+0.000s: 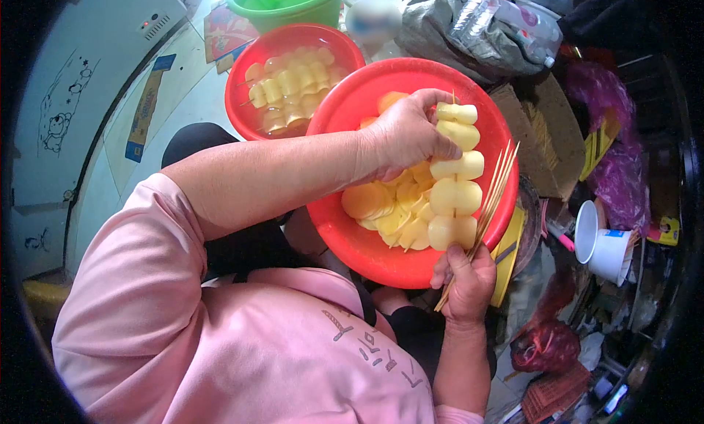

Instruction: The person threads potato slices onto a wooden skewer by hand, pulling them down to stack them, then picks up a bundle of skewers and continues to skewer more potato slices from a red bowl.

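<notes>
Large red basin: centre, pale slices inside | smaller red basin: far left, loaded skewers | threaded skewer: over large basin's right side | left hand: narrow hold, skewer's far end | right hand: closed, bare sticks plus skewer's near end

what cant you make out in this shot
All in the head view:
Floor of the large red basin: covered by loose slices
Lower tip of the stick through the skewered pieces: hidden at the right hand
Far rim of the green basin: cut off by the top edge
White container: blurred
Print on the yellow packet: too small
</notes>
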Motion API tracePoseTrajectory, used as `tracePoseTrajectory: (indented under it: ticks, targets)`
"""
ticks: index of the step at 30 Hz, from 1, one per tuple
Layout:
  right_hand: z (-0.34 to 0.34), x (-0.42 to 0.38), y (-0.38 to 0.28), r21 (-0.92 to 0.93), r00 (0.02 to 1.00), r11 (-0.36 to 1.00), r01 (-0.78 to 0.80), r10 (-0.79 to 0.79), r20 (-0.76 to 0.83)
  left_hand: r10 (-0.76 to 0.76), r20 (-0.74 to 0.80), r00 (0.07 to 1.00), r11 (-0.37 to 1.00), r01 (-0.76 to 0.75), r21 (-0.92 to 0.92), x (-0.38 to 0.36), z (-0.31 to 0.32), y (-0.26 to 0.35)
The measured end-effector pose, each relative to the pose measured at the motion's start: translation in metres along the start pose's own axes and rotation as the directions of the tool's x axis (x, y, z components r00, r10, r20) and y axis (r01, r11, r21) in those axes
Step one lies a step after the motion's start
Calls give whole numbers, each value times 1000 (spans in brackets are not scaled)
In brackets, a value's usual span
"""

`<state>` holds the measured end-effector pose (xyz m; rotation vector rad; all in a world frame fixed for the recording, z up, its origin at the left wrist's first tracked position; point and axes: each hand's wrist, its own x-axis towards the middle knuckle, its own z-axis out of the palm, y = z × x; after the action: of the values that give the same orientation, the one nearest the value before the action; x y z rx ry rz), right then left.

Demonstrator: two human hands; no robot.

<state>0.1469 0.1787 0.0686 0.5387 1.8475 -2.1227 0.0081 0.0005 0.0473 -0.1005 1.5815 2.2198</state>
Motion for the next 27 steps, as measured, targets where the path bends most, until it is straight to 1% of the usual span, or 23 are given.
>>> tracePoseTrajectory:
  ticks: [3,5,6,8,9,11,12,13,14,15,17,18,20,21,23,24,25,26,27]
  targets:
    - [-1,1,0,3,1000,1000,7,-7,10,20,-2,1000,999,-20,-29,1,0,0]
    - [0,1,-1,3,1000,1000,10,-10,19,13,13,1000,999,-13,41,3,-3,0]
    - [0,1,-2,10,1000,1000,1,-1,12,12,12,1000,999,-12,41,3,-2,1]
    - [-2,1,-1,17,1000,1000,-10,10,2,-2,-33,999,1000,2,10,1,3,5]
    - [-3,2,1,52,1000,999,0,0,-1,-5,-31,1000,1000,5,10,-1,4,9]
    - [-6,1,2,86,1000,996,10,-9,-7,-119,-39,992,978,111,-177,-3,5,14]
    - [-7,0,3,137,1000,990,-17,20,-22,-123,-37,992,978,114,-177,-3,3,13]
    - [-8,-1,3,187,998,982,-40,48,-35,-171,-13,985,973,167,-158,-2,1,12]
    - [-8,-2,5,187,998,982,-41,49,-38,-220,11,976,966,219,-138,-2,0,10]
    - [-7,-3,7,154,998,987,-53,57,-21,-221,14,975,965,221,-138,-1,1,6]
    - [-4,-7,10,121,998,991,-64,65,-8,-235,-70,970,970,230,-75,2,4,-4]
    - [-2,-9,11,102,996,991,-92,91,16,-236,-67,970,970,231,-75,2,5,-7]
    - [0,-10,8,60,989,989,-138,134,61,-235,-131,963,971,227,-75,4,6,-12]
    - [-1,-11,5,62,989,989,-137,134,56,-237,-125,963,971,229,-73,8,5,-13]
    - [-3,-11,-1,31,980,980,-197,196,36,-187,-123,975,979,175,-105,16,-2,-7]
    - [-4,-10,-4,34,980,980,-196,195,34,-182,-126,975,979,168,-116,18,-3,-1]
    - [-5,-10,-7,-9,987,987,-158,157,-34,-198,-145,969,979,187,-84,18,-4,4]
    - [-7,-9,-9,-54,988,991,-122,117,-101,-194,-117,974,981,190,-43,21,-5,3]
    - [-12,-8,-9,-52,988,991,-124,118,-103,-191,-89,978,981,192,-2,23,-6,2]
